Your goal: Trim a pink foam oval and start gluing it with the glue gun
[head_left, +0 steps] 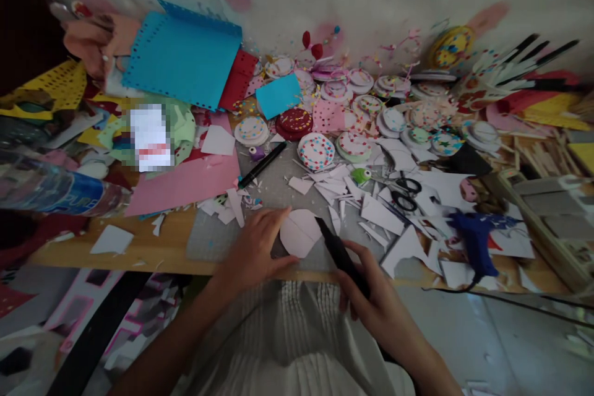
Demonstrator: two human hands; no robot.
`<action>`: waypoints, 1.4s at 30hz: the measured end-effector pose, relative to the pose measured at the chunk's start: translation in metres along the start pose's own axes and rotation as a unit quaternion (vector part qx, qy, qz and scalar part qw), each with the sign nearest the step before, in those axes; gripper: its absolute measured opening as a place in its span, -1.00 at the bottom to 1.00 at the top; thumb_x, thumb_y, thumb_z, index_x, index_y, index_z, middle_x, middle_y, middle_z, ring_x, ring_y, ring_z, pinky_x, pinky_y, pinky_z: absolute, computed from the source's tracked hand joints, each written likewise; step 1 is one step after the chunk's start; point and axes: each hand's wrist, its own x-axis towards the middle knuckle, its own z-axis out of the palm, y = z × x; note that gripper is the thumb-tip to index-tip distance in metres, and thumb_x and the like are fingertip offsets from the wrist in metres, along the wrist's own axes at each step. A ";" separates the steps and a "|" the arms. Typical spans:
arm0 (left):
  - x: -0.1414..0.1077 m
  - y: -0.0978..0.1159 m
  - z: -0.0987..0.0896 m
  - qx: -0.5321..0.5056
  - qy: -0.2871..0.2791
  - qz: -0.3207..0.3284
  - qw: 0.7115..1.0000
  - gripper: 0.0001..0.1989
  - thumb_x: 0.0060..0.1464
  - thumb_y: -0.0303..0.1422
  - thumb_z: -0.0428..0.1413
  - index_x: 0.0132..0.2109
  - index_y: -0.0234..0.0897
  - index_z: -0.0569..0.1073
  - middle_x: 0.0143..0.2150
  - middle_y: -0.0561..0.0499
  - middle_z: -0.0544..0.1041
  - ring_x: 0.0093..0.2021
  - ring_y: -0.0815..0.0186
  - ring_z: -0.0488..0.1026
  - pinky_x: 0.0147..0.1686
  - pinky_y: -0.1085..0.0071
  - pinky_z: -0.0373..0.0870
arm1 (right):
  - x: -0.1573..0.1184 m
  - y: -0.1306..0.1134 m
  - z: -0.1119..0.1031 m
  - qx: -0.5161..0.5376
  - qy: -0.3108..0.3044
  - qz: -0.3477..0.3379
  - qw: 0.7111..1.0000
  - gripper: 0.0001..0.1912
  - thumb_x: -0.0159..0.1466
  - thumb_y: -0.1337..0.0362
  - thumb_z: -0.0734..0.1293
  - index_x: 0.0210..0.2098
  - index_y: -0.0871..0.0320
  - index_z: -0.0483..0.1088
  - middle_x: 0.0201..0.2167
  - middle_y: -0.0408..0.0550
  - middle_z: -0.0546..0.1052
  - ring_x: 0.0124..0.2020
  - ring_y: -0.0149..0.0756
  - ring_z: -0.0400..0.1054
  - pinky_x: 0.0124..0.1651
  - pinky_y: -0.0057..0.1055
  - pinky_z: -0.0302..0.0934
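A round piece of white card [299,232], with a faint line across it, lies on the grey cutting mat [208,241] near the table's front edge. My left hand [260,244] curves about its left side, thumb and fingertips on the edge, holding it to the mat. In my right hand [371,297] is a black utility knife [341,252], my fingers wrapped round the handle. Its dark blade points up and left, by the card's right edge; whether it touches cannot be told. White paper offcuts [346,189] lie just beyond.
Behind the mat stand several round layered pieces with coloured dots [316,151]. To the right are black-handled scissors [403,195] and a blue glue gun [477,241] with a cable. A black marker [262,165], blue foam sheets [185,59] and a plastic bottle [60,189] lie left.
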 end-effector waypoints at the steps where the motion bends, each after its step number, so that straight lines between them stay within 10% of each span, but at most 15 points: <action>1: 0.002 0.001 0.005 0.004 0.018 -0.014 1.000 -0.12 -0.04 -0.02 0.25 0.32 -0.24 0.09 0.15 -0.20 0.42 0.15 0.01 0.32 0.15 -0.02 0.25 | -0.001 -0.002 -0.002 -0.016 -0.011 -0.007 1.000 -0.50 0.39 0.14 0.12 0.26 0.18 0.02 -0.60 -0.23 0.44 -0.62 -0.34 0.37 -0.54 -0.50 0.24; 7: 0.006 0.006 0.017 0.026 0.037 -0.054 0.997 0.04 -0.26 0.21 0.22 0.24 -0.40 0.22 0.07 -0.29 0.41 0.05 -0.10 0.32 0.06 -0.12 0.23 | 0.009 -0.021 -0.004 -0.195 -0.031 -0.082 0.977 -0.43 0.37 0.29 0.06 0.35 0.21 -0.01 -0.38 0.02 0.62 -0.48 -0.16 0.54 -0.43 -0.38 0.34; 18: 0.011 -0.003 0.009 -0.031 0.027 -0.058 0.997 -0.30 -0.16 -0.08 0.33 0.11 -0.21 0.36 -0.06 -0.09 0.43 -0.01 0.04 0.32 0.03 0.04 0.29 | 0.032 -0.036 0.011 -0.405 -0.052 -0.090 0.908 -0.34 0.33 0.38 0.06 0.40 0.31 -0.18 -0.32 0.16 0.63 -0.43 0.00 0.56 -0.44 -0.24 0.36; 42: 0.009 -0.007 0.016 -0.032 0.055 -0.055 0.996 -0.31 -0.15 0.01 0.30 0.08 -0.24 0.39 -0.08 -0.08 0.44 -0.02 0.06 0.34 0.03 0.07 0.30 | 0.010 -0.037 -0.005 -0.451 -0.120 -0.122 0.876 -0.37 0.33 0.40 0.09 0.38 0.13 -0.06 -0.29 0.01 0.64 -0.41 -0.09 0.56 -0.41 -0.30 0.38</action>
